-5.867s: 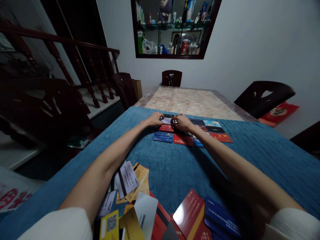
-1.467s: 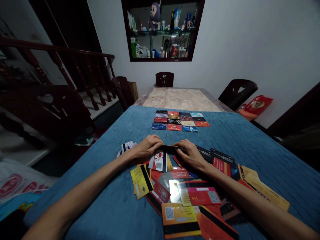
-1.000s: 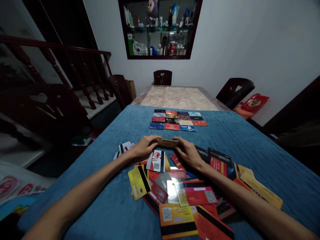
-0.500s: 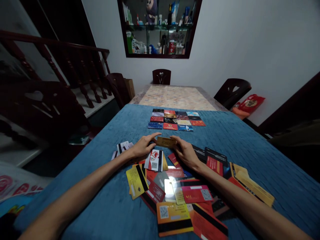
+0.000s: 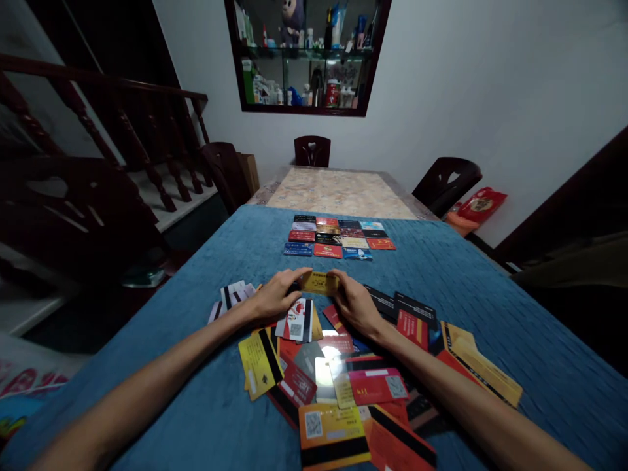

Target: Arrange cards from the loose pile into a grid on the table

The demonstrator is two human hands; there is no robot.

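Note:
A gold plastic card is held up between both hands, tilted, above the near side of the laid-out rows. My left hand pinches its left end, and my right hand grips its right end. Below them spreads a loose, overlapping heap of cards, among them a white card with a red print, a yellow card, a pink card and an orange-yellow card. Beyond the hands, several cards lie in neat rows; the nearest row has a blue card, a red card and another blue card.
A blue cloth covers the near part of the table, with a patterned tabletop behind it. White cards lie left of my left hand; black cards and gold cards lie to the right. Chairs stand around the table.
Both hands still hold the gold card, whose face has turned slightly and shows its printing differently. The whole view has shifted a little, so everything appears slightly further left.

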